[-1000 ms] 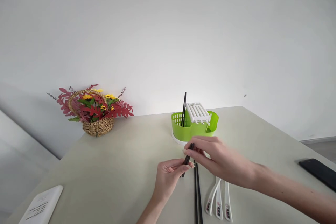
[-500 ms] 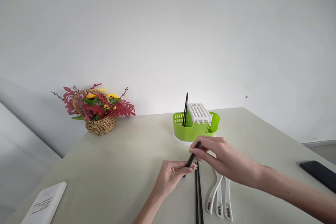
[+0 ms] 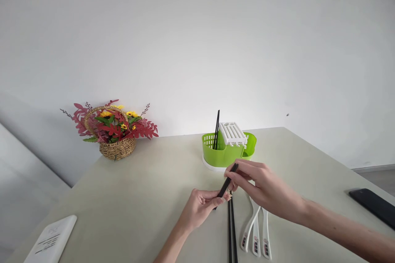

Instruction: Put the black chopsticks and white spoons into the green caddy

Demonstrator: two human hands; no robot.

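My left hand (image 3: pixel 197 210) and right hand (image 3: pixel 261 181) pinch slim black chopsticks (image 3: pixel 226 183), best kept even-ended, short of the greenish-grey table's (image 3: pixel 145 189) far edge.

toward the far left of the tabletop (image 3: pixel 138 197), a woven basket (image 3: pixel 117 148) with an arched handle (image 3: pixel 92 111) is filled with red leaves (image 3: pixel 114 129), yellow flowers (image 3: pixel 106 113) and some green leaves (image 3: pixel 89 139). at the near left, a flat white box (image 3: pixel 51 240), printed with dark lines, is cut off by the bottom of the view. a black phone (image 3: pixel 373 205) is laid near the right edge. the pale wall (image 3: pixel 197 49) behind is marked by one small dark spot (image 3: pixel 287 114).
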